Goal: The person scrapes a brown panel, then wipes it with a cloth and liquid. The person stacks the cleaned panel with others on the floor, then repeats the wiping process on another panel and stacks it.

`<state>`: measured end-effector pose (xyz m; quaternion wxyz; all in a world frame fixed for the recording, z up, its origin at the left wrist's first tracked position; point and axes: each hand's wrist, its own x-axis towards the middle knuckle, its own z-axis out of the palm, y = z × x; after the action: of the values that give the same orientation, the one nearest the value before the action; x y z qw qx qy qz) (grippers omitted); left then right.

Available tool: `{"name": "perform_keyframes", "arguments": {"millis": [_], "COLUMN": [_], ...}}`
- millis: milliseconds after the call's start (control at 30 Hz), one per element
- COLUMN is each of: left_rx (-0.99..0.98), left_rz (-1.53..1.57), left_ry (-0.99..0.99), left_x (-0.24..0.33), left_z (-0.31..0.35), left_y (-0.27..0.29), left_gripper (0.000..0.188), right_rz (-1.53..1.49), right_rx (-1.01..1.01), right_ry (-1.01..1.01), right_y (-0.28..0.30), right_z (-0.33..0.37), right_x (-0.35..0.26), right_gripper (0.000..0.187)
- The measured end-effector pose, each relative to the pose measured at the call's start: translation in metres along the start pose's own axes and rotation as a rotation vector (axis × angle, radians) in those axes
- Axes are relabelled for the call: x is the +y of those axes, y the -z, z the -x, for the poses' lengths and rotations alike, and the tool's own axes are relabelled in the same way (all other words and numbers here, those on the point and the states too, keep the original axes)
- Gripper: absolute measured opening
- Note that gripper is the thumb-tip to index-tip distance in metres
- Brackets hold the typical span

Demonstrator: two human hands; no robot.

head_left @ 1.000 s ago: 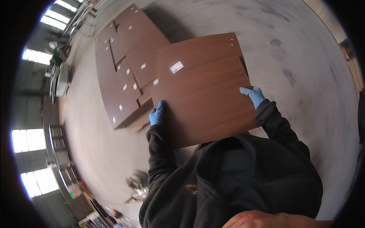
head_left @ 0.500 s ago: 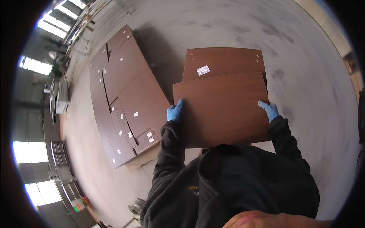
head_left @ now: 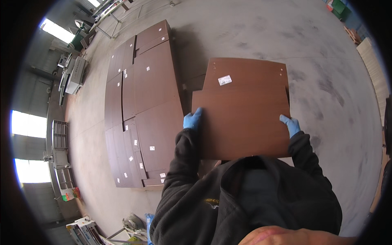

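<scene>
My left hand (head_left: pixel 192 119), in a blue glove, is closed round the left edge of a plain brown wood panel (head_left: pixel 245 126). At its right edge my gloved right hand (head_left: pixel 290 125) grips it, thumb on top and the other fingers hidden beneath. The panel is in front of my body. Past its far edge shows a second brown panel (head_left: pixel 253 75), partly covered, with a white label (head_left: pixel 224 80) and small holes near its far corners. Whether the two panels touch, or what bears the second, I cannot tell.
Left of me, a broad low stack of brown panels (head_left: pixel 157 90) with white labels lies on the grey floor (head_left: pixel 253 36). Further left stand a grey machine (head_left: pixel 75 75) and a metal rack (head_left: pixel 60 136) along the wall. Pale boards (head_left: pixel 367 57) lean at the far right.
The view has turned, so the stack appears more upright. Against the labelled panel, the held panel's far edge sits slightly lower. Both hands keep their grip.
</scene>
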<state>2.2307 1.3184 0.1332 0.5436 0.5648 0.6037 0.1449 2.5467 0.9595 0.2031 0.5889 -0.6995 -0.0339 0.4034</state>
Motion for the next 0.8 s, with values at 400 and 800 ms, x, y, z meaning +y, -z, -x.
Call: {"name": "perform_keyframes", "arguments": {"millis": [400, 800], "left_rx": [0.139, 0.463], "left_rz": [0.048, 0.209], "left_ry": [-0.05, 0.183], "left_x": [0.26, 0.384], "left_z": [-0.338, -0.65], "left_y": [-0.03, 0.047], "left_gripper": [0.059, 0.064], "right_rz": [0.048, 0.426], "right_rx": [-0.064, -0.332], "right_ry": [0.026, -0.005], "right_y": [-0.151, -0.451], "right_z": [-0.396, -0.787], "right_x": [-0.236, -0.457], "right_gripper": [0.042, 0.05]}}
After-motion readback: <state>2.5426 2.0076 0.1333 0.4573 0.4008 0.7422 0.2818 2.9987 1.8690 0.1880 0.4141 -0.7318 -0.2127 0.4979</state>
